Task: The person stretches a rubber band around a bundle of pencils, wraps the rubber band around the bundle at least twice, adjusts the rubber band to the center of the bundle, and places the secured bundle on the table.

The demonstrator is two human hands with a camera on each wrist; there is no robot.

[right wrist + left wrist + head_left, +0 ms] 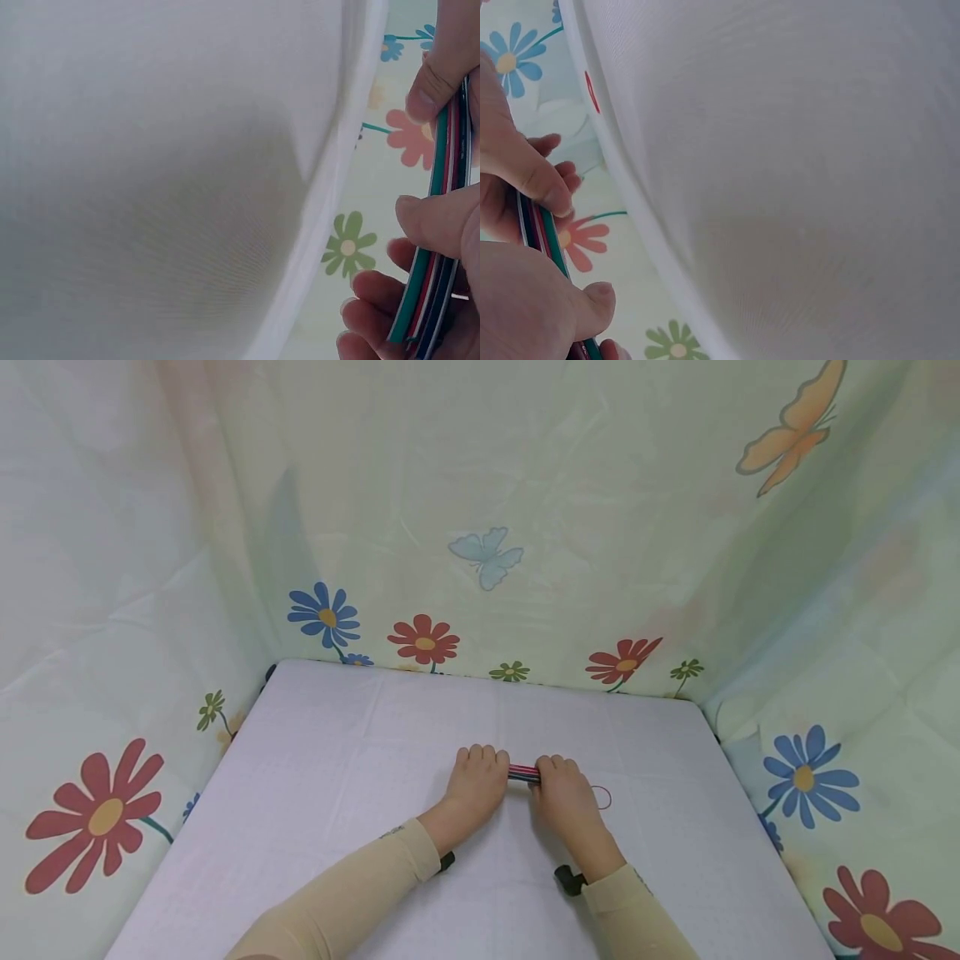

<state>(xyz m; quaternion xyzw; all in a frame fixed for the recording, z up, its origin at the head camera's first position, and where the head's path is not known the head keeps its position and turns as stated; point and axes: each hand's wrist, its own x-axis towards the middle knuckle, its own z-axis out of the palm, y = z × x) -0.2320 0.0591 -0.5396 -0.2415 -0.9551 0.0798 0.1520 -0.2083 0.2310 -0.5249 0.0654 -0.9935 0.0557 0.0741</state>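
Note:
My left hand [478,783] and right hand [564,795] grip a bundle of thin pencil-like sticks [523,772] side by side, with a short stretch showing between them. In the right wrist view the sticks [424,289] are green, red, white and dark blue; my right thumb lies across them and the fingers curl beneath. My left thumb [424,97] presses on the bundle farther up. A thin red loop [611,797], like a rubber band, lies on the table just right of my right hand.
The table [360,827] has a white cloth over it. A curtain [585,485] printed with flowers and butterflies hangs behind it and on both sides. A black wrist mount [570,881] sits under my right wrist.

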